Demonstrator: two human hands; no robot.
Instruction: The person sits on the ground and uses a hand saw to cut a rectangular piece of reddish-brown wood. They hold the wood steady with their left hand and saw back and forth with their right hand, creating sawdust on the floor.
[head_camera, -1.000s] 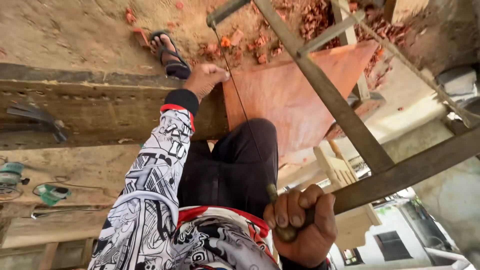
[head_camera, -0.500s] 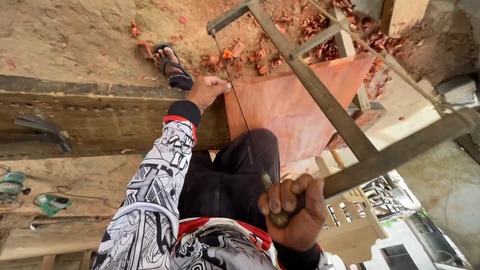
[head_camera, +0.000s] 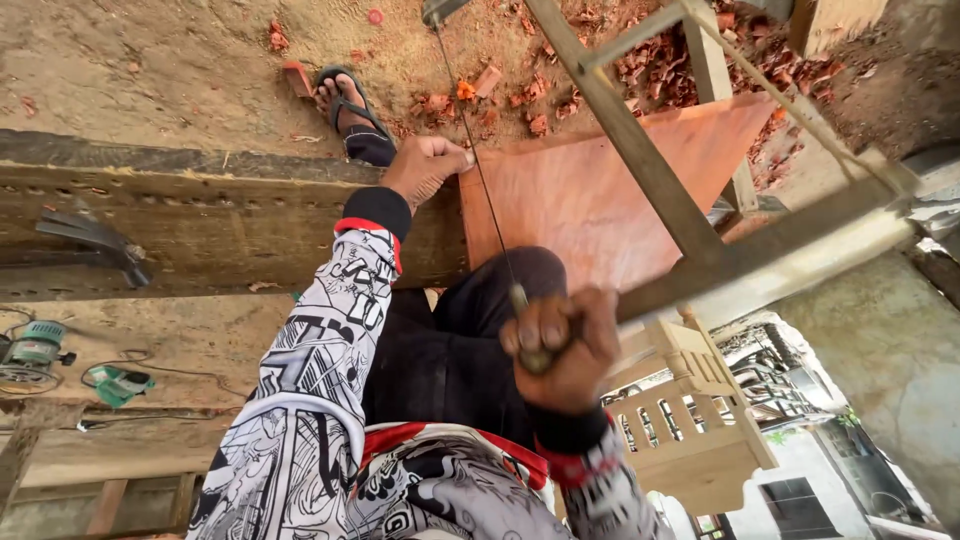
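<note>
Down at lower centre of the frame, right hand (head_camera: 560, 345) clenched tight around the lower handle of a large wooden frame saw (head_camera: 650, 190), fingers curled fully shut, presumably to drive and steer the stroke. Running up from that fist to the top edge, the saw's thin dark blade (head_camera: 478, 170), crossing the near edge of a flat reddish-brown wooden board (head_camera: 590, 195) at centre. Just left of the blade, left hand (head_camera: 425, 168) pressed knuckles-down on the board's edge, fingers curled under, likely pinning the piece steady beside the cut. Board resting against a long, rough, weathered timber beam (head_camera: 200, 215) spanning the left half, seemingly serving as a bench. Above it, a foot in a dark sandal (head_camera: 345, 100) planted on the bare earth, perhaps bracing the stance. Lying on the beam at far left, a dark hammer-like tool (head_camera: 95, 240). Lower left, a green power tool (head_camera: 35, 350) with its cord on the ground. Lower right, a pale carved wooden piece (head_camera: 690, 420) with small balusters.
</note>
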